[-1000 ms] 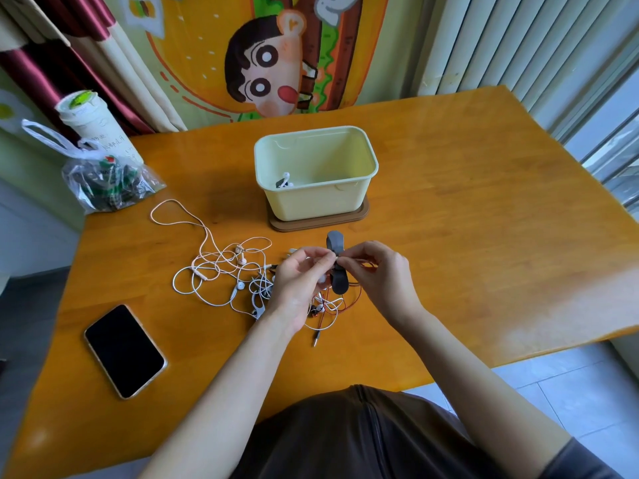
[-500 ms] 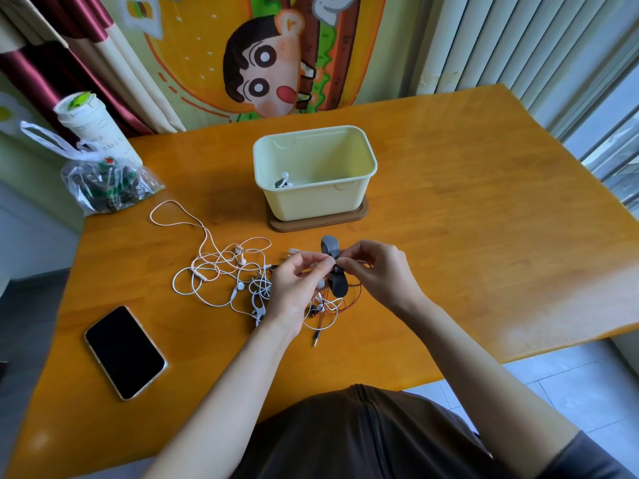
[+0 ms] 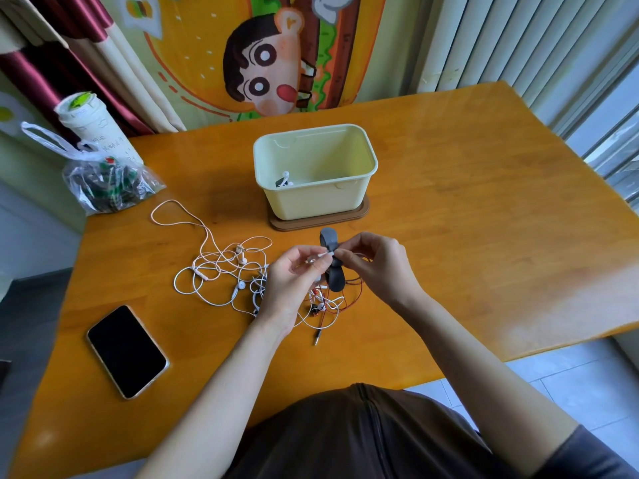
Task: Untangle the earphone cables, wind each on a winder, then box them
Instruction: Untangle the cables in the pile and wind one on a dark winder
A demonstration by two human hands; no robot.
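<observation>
At frame centre: winding seemingly begun, one set (image 3: pixel 285 179) in box (image 3: pixel 313 205).
Left hand (image 3: pixel 294 280) pinches cable (image 3: pixel 323 254), right hand (image 3: pixel 377 267) pinches winder (image 3: pixel 334 280); tangle (image 3: pixel 221 271) awaits.

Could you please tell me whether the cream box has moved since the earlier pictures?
No. The cream box sits in the same spot on its brown base, unchanged against the phone and the table.
</observation>
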